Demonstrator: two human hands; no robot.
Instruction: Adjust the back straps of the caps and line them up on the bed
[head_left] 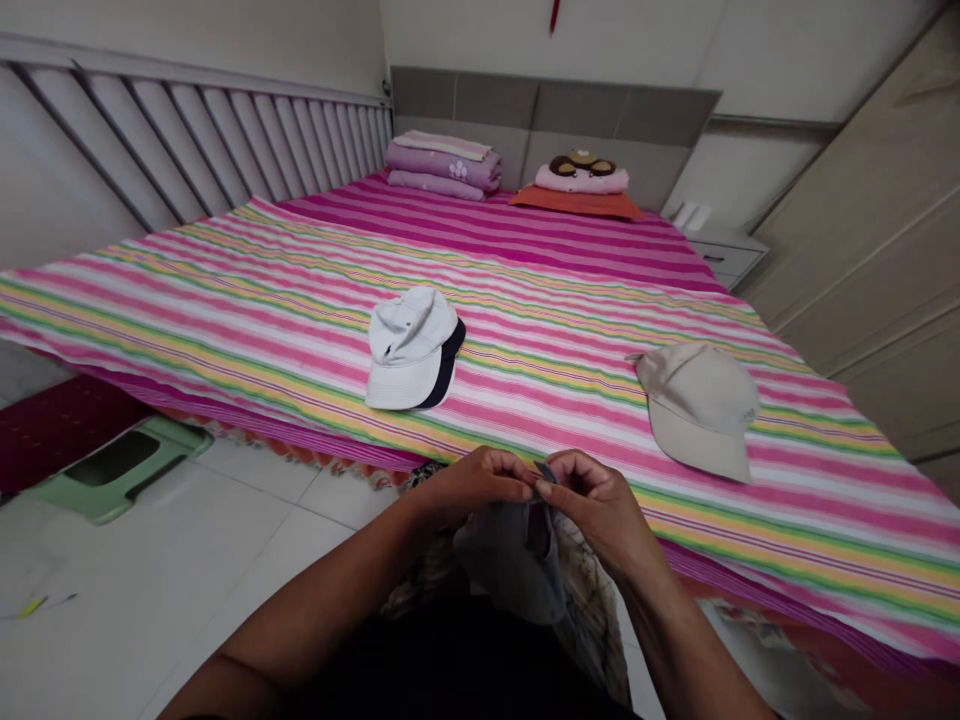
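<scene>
Left hand [484, 485] and right hand [600, 500] both pinch the strap of a grey fabric cap [510, 560], hanging below them beside the striped bed [525, 380]. If either grip slackens while working the narrow strap, the cap could drop floorward.
</scene>
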